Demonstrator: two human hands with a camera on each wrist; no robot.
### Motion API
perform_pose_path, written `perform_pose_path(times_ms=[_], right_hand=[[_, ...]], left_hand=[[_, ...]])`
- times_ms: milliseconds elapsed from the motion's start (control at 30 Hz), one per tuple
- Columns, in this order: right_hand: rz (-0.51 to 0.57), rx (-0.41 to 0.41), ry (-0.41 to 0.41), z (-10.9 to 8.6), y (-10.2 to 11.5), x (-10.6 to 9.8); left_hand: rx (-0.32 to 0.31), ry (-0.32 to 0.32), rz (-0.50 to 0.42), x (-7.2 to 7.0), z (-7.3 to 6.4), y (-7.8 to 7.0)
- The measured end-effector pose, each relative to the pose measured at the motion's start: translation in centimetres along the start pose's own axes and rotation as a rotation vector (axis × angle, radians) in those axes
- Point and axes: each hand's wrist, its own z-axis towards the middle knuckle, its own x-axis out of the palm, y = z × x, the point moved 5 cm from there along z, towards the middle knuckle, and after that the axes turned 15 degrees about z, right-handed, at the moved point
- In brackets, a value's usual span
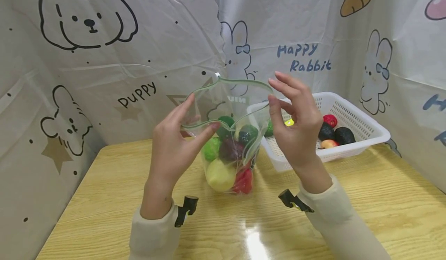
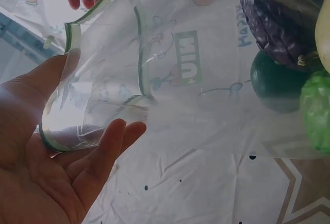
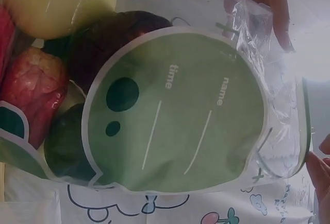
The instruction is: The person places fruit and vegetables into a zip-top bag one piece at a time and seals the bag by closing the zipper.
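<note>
The clear plastic bag (image 3: 206,80) is in front of you, upright on the wooden table (image 1: 104,198), and its mouth stands wide between your two hands. Your left hand (image 1: 168,140) is spread: the thumb and the fingers are stretched apart along the left part of the green rim (image 1: 244,81), touching it. Your right hand (image 1: 297,120) has the tips of thumb and index finger at the right part of the rim; whether they truly pinch the film, I cannot tell.

The film is thin and soft, I think, so it folds easily and gives little support by itself. It looks smooth and shiny, therefore it may slide under dry fingertips. The rim is probably the firmest part, and it is the good place to hold: one hand on each side, near the middle of each curve. The white piece (image 1: 217,75) at the far corner is perhaps a zip slider; better not to pull there.

The weight sits low. The yellow piece (image 1: 220,175) and the red piece (image 1: 244,182) lie at the bottom, with the purple piece (image 1: 231,150) and green ones above. If they are light models, the rim alone should carry them; if they are real, please support the base also. The white basket (image 1: 359,148) stands just behind, to your right, so the bag needs a little care on that side.
</note>
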Motion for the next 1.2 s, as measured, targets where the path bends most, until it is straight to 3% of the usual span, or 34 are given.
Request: perform_pose_path(times_ms=[333, 467, 567, 733, 1000, 1100, 1200], right_hand=[[-0.087, -0.005, 0.007, 1.0, -0.5, -0.3], [-0.108, 0.066, -0.006, 1.4, -1.0, -1.8], [-0.134, 0.133, 0.031, 1.5, -1.8, -3.1], [-0.240, 0.215, 0.261, 2.2, -4.8, -3.1], [-0.383, 0.344, 0.743, 2.9, -13.3, -0.6], [-0.461, 0.415, 0.899, 2.4, -16.3, -0.3], [-0.494, 0.553, 1.058, 0.7, -18.7, -0.1]], left_hand=[[0.015, -0.017, 0.027, -0.9, 0.6, 0.1], [0.004, -0.010, 0.005, -0.8, 0.5, 0.2], [-0.016, 0.006, -0.010, -0.5, 0.2, 0.3], [-0.040, 0.020, 0.002, -0.6, -0.1, 0.7], [-0.045, 0.012, 0.005, -1.2, -0.2, 1.1], [-0.058, 0.028, -0.008, -1.0, -0.4, 1.2], [-0.069, 0.043, -0.021, -0.8, -0.6, 1.3]])
